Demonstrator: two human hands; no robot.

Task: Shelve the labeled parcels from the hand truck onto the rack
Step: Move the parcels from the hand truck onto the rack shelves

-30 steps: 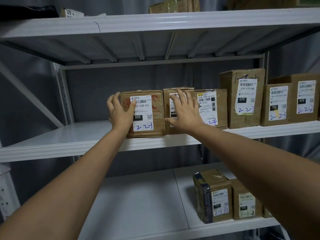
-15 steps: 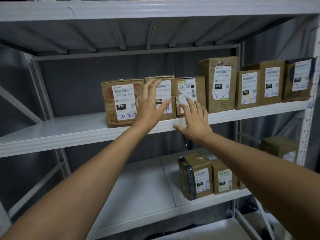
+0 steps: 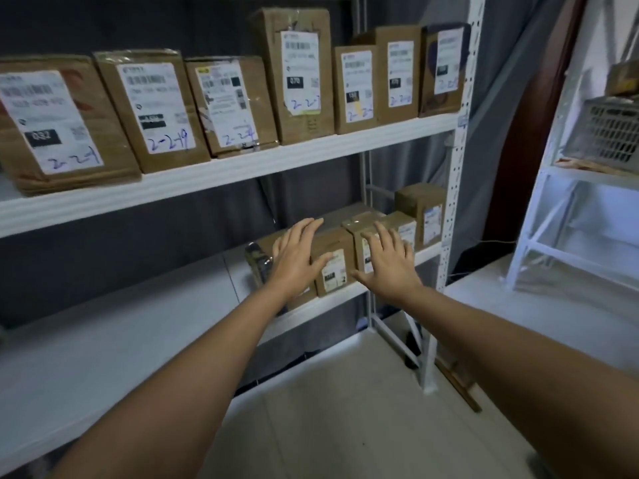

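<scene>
1. On the upper shelf [image 3: 242,174] of the white rack [image 3: 456,167], seven brown labeled parcels stand in a row; the leftmost parcel [image 3: 58,122] reads "032" and the tallest parcel [image 3: 297,74] stands fourth from the left.
2. Lower shelf [image 3: 138,326]: more parcels sit grouped at its right end.
3. Left hand [image 3: 294,261], fingers straight and slightly spread, is in front of a small box [image 3: 333,261] there, holding nothing; whether it touches cannot be told.
4. Right hand [image 3: 387,264], fingers spread and straight, is over the neighbouring box [image 3: 363,226], gripping nothing.
5. A second white rack [image 3: 553,236] with a gray crate [image 3: 608,133] stands at the right.
</scene>
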